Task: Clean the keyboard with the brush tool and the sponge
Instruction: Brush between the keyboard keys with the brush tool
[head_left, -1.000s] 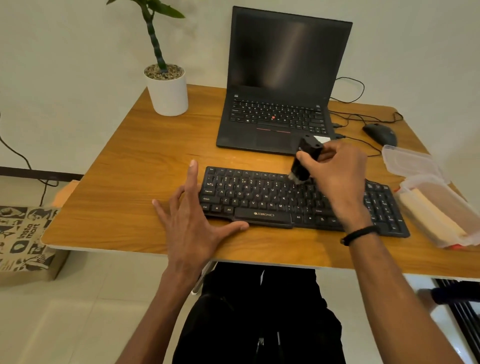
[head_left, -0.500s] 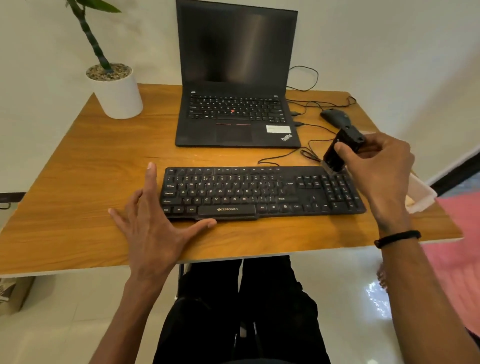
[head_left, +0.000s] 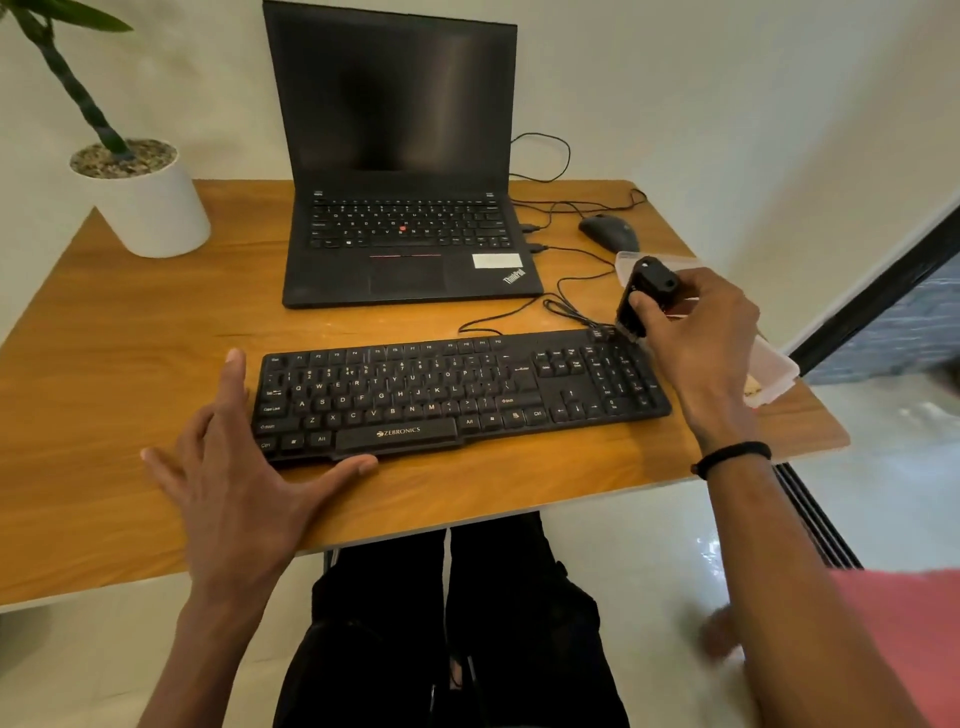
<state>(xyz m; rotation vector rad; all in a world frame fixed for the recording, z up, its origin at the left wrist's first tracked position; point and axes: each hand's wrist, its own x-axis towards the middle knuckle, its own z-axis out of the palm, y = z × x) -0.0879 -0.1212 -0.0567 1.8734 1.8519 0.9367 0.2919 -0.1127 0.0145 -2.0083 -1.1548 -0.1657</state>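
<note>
Bracing the keyboard (head_left: 457, 395) at its 7 o'clock corner, left hand (head_left: 239, 467) lies flat with fingers spread on bare desk (head_left: 130, 338), while right hand (head_left: 696, 338) clamps the black brush tool (head_left: 644, 296) over the keyboard's 1 o'clock corner, container (head_left: 774, 369) touching the desk's 3 o'clock edge.

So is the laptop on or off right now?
Cannot tell for sure: the laptop is open, but its screen is fully dark.

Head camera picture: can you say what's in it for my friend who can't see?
A right hand holds a small black brush tool at the far right corner of a black keyboard on a wooden desk, while the open left hand steadies the keyboard's left end.
</note>
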